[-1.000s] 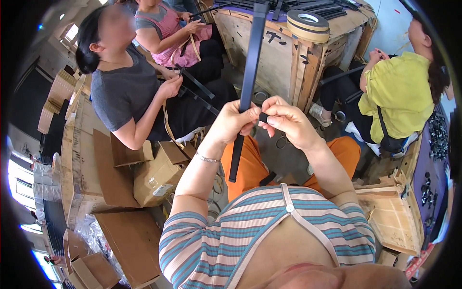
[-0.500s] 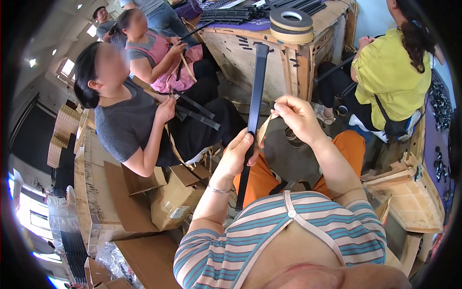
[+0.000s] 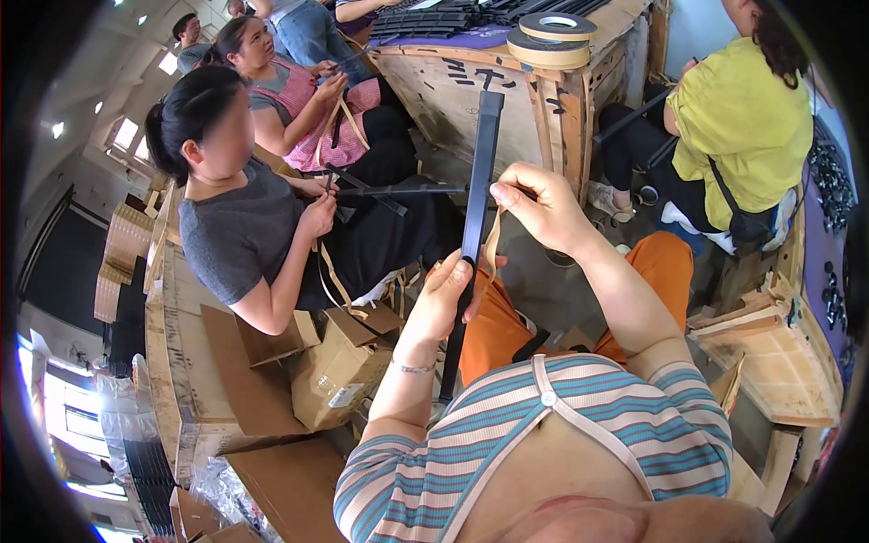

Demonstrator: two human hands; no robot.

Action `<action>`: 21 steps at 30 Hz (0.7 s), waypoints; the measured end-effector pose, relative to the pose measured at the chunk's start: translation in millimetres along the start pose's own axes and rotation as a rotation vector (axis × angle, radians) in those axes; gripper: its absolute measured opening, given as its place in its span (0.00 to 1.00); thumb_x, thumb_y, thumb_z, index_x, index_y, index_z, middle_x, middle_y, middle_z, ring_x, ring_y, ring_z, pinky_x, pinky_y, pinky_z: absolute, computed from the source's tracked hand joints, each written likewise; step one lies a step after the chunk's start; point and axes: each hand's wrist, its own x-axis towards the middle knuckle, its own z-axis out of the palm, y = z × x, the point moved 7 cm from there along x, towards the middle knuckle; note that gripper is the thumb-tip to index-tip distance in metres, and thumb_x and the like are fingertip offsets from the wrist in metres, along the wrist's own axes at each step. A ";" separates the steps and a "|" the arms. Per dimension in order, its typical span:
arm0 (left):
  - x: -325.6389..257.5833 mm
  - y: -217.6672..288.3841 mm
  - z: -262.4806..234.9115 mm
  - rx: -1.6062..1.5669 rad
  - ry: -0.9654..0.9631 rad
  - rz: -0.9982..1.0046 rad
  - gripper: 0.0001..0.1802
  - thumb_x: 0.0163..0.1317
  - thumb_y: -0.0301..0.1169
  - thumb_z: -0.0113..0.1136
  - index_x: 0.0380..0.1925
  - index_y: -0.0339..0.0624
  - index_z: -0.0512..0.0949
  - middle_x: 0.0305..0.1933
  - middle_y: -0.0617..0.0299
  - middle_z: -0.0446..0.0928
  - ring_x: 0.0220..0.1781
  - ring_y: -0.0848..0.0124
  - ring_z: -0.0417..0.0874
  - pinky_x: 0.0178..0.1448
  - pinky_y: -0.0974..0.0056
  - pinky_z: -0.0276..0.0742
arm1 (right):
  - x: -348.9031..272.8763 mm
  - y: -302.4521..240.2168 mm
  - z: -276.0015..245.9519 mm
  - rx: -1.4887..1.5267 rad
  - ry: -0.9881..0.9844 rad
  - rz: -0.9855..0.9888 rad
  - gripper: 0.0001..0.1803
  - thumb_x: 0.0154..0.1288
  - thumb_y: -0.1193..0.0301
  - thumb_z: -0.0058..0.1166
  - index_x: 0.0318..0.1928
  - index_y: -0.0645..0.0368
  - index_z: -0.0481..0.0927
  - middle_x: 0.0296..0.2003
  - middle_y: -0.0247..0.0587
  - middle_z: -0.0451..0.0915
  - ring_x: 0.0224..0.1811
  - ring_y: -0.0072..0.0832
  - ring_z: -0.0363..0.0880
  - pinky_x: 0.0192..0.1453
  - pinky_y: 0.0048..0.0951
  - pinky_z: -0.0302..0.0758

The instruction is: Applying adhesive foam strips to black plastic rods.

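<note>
My left hand (image 3: 444,294) is wrapped round a long, dark, narrow bar (image 3: 480,181), which stands tilted in front of me. Its wider squared end points up and away, and its lower end reaches my striped top. With thumb and forefinger pinched, my right hand (image 3: 546,210) grips the upper end of a tan tape strip (image 3: 491,244) just right of the bar. The strip hangs in a slight curve down to my left fingers, which hide its lower end. Whether the strip is stuck to the bar there I cannot tell.
Two tape rolls (image 3: 550,45) lie stacked on a wooden crate's corner, beside several black bars (image 3: 425,23). A person in grey (image 3: 240,226) sits close on my left, holding dark bars. Someone in yellow (image 3: 742,127) sits at the right. Opened cardboard boxes (image 3: 335,371) stand lower left.
My right hand has moved slightly left, closer to the bar, with the tape strip. The bar stays in my left hand. One of the grey-clad person's bars now points right, behind mine.
</note>
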 end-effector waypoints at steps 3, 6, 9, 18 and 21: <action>-2.8 0.8 0.9 -0.018 0.006 -0.002 0.26 0.66 0.46 0.42 0.51 0.34 0.65 0.51 0.47 0.72 0.14 0.77 0.63 0.18 0.75 0.60 | -0.8 -0.1 0.7 0.002 0.002 -0.012 0.13 0.63 0.67 0.53 0.27 0.64 0.73 0.20 0.32 0.68 0.23 0.16 0.62 0.27 0.21 0.61; -3.8 2.6 2.4 -0.017 0.003 0.001 0.25 0.66 0.46 0.42 0.51 0.33 0.65 0.51 0.48 0.72 0.14 0.77 0.63 0.18 0.75 0.59 | -1.9 2.7 0.9 0.028 0.005 0.002 0.13 0.63 0.66 0.53 0.27 0.64 0.74 0.20 0.31 0.68 0.23 0.15 0.62 0.27 0.20 0.62; -5.0 3.1 3.3 -0.029 0.019 -0.004 0.19 0.69 0.40 0.37 0.42 0.34 0.68 0.48 0.47 0.73 0.14 0.80 0.63 0.21 0.77 0.62 | -2.0 0.6 2.7 0.030 -0.019 0.069 0.13 0.64 0.67 0.51 0.26 0.63 0.73 0.22 0.30 0.71 0.26 0.15 0.67 0.31 0.18 0.64; -7.0 3.9 1.6 -0.019 0.032 0.017 0.19 0.69 0.40 0.38 0.42 0.34 0.68 0.48 0.47 0.73 0.14 0.80 0.63 0.21 0.77 0.62 | -2.9 -1.2 7.1 0.002 -0.024 0.069 0.13 0.64 0.66 0.52 0.25 0.62 0.73 0.21 0.29 0.70 0.25 0.14 0.65 0.30 0.19 0.62; -7.8 4.4 1.3 -0.027 0.045 0.018 0.18 0.69 0.40 0.38 0.42 0.34 0.68 0.48 0.47 0.73 0.14 0.80 0.63 0.21 0.77 0.62 | -2.9 1.8 8.4 -0.009 -0.027 0.087 0.13 0.64 0.67 0.52 0.25 0.62 0.73 0.20 0.28 0.70 0.25 0.14 0.64 0.29 0.19 0.62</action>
